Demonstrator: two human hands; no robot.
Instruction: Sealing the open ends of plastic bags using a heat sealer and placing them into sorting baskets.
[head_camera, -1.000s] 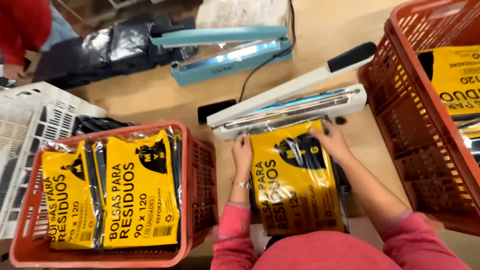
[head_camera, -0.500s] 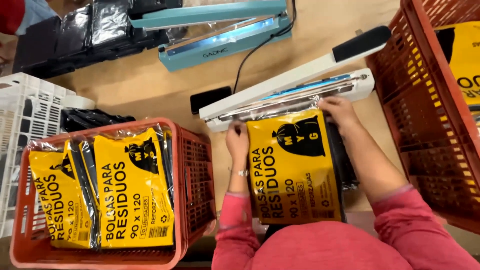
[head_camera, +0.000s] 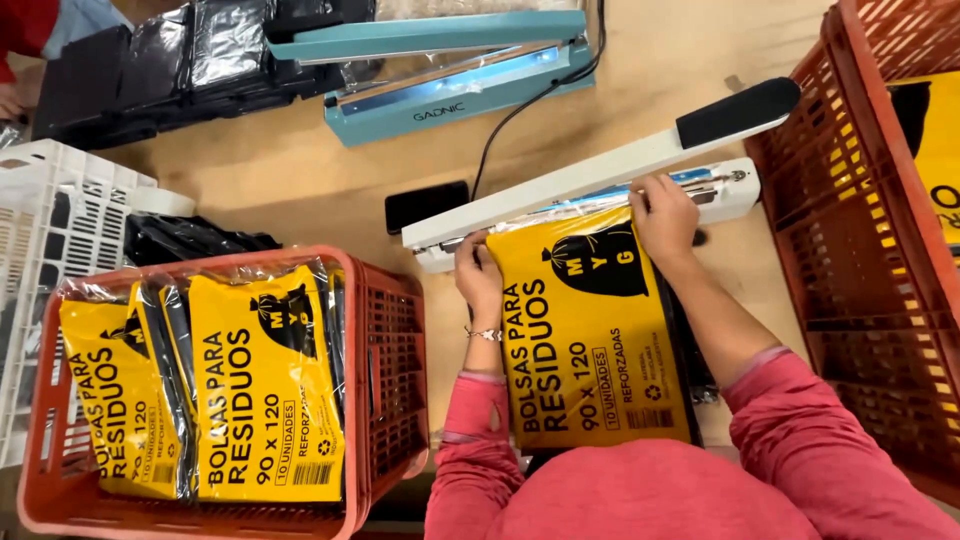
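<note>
While the yellow packet (head_camera: 590, 340) lies flat on the table (head_camera: 300, 190) with its long axis running away from me, I see its top edge tucked under the raised arm of the white heat sealer (head_camera: 600, 185). My left hand (head_camera: 478, 275) pinches the top left corner; my right hand (head_camera: 665, 215) presses the top right corner, fingers curled.

Teal sealer (head_camera: 450, 75) lay at far side of wooden table (head_camera: 300, 190), black cable (head_camera: 530, 105) trailing from it. Red crate (head_camera: 385, 400) at left held yellow packs (head_camera: 265, 400). White crate (head_camera: 50, 240) beside it. Black phone (head_camera: 427, 206) lay flat nearby.
</note>
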